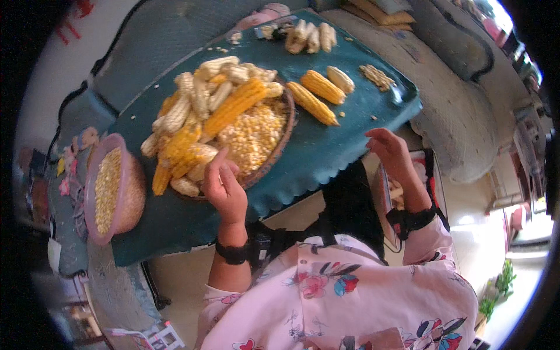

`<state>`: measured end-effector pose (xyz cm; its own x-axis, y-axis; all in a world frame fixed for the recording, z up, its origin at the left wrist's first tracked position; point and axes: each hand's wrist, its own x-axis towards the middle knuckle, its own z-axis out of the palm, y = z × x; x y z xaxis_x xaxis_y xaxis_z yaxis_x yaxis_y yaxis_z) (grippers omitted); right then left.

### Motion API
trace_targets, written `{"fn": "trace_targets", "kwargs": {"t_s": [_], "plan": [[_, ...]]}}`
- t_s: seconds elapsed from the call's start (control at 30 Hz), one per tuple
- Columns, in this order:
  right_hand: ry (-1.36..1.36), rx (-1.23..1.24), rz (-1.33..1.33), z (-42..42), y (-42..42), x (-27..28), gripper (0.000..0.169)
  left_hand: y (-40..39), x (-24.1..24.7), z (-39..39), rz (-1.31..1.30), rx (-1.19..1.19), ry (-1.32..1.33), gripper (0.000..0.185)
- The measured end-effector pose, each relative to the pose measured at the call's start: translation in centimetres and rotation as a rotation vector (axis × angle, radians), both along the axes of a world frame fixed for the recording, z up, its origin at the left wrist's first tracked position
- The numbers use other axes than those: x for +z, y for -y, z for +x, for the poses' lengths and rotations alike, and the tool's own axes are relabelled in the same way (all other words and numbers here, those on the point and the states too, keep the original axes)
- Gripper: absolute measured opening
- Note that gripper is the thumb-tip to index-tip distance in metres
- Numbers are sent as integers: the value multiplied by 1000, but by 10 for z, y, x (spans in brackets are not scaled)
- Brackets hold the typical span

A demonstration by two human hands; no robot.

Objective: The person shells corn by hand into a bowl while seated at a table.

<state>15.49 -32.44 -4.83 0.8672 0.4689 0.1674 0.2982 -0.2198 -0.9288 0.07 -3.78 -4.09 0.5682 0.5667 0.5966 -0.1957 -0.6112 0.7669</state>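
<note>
My left hand [225, 183], fingers loosely curled, is over the near edge of a round basket [280, 151]; I see nothing held in it. Loose corn kernels [256, 135] fill the basket's right side. Heaped on its left are several corn cobs, pale ones [179, 111] and yellow ones [236, 107]. My right hand [389, 144], fingers half bent, hovers off the table's right front edge with nothing visible in it. Below its wrist stands an open bag or box [396, 192] with pale cobs inside. Two yellow cobs [323, 86] and a pale one [340, 79] lie right of the basket.
A pink plastic basin [124, 192] of kernels stands on the left of the green-covered table [306, 153]. Several bare cobs [313, 37] lie at the far end. A small pile [377, 77] is near the right edge. Grey sofas [442, 87] flank the table.
</note>
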Motion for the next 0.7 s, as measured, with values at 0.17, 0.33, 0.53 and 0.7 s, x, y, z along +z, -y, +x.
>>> {"fn": "trace_targets", "kwargs": {"t_s": [0.17,0.33,0.53,0.7], "plan": [[297,355,-58,-24,-93,50,15,-13,6,-15,-61,105,61,24],[619,550,-84,-26,-159,49,14,-21,-7,-23,-96,144,78,23],[801,684,-256,-27,-213,53,20,-29,-21,-32,65,207,38,17],[1044,665,-431,-21,-251,48,23,-22,-24,-32,271,134,-3,18]]}}
